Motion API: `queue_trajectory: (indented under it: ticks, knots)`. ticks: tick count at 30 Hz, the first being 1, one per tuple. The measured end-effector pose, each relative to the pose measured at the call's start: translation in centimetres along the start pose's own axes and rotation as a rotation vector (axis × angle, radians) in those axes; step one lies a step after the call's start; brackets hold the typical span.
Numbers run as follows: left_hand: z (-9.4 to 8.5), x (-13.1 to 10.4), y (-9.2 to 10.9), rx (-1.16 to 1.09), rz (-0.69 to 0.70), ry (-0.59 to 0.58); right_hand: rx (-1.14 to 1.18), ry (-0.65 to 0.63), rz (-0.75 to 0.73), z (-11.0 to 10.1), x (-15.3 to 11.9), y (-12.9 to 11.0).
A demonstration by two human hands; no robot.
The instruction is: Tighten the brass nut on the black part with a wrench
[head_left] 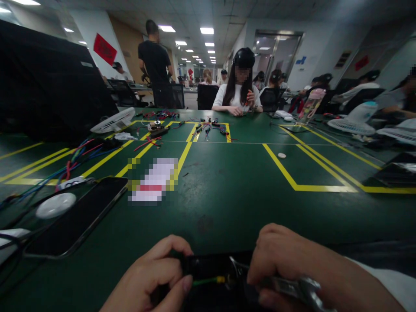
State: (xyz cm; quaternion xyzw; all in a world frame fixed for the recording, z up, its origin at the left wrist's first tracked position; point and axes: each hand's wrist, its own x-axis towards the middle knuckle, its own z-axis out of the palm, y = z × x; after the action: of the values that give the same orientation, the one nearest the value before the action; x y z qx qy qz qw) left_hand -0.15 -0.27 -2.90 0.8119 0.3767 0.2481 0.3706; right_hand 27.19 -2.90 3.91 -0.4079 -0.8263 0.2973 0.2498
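Located at six o'clock, low in view: green wire [205, 281], ending in a yellow sleeve [221, 279], just beside a metal fitting [229, 279], at a black housing [211, 262]. Left hand [152, 277], at seven o'clock: closed, apparently pinching the green wire between thumb and finger. Right hand [281, 255], at five o'clock: closed around a metal wrench [310, 289].

Progress, by judgement: partway. Yellow sleeve already on the green wire. Joined to the metal fitting or merely beside it: impossible to tell, owing to darkness and covering fingers. Left to verify: any fastening at that point.

Markings: no brand legible. Paper [156, 177] at eight o'clock on the table [247, 195]: pixelated, with a red band, unreadable. Phone [81, 216], farther out at eight o'clock: dark-screened, without visible writing. Red poster [105, 49] at ten o'clock: too blurred to read. Likewise for a smaller red sign [362, 63] at two o'clock.
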Motion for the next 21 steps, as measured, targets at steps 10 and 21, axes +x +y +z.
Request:
queue_trajectory:
  ticks: [10, 21]
  knots:
    - [-0.1, 0.0, 0.4, -0.025, 0.010, 0.049, -0.114, -0.099, 0.080, 1.4, 0.1, 0.0]
    - [0.1, -0.1, -0.4, -0.054, 0.024, 0.016, -0.131, -0.054, 0.139, 1.1, 1.0, -0.6]
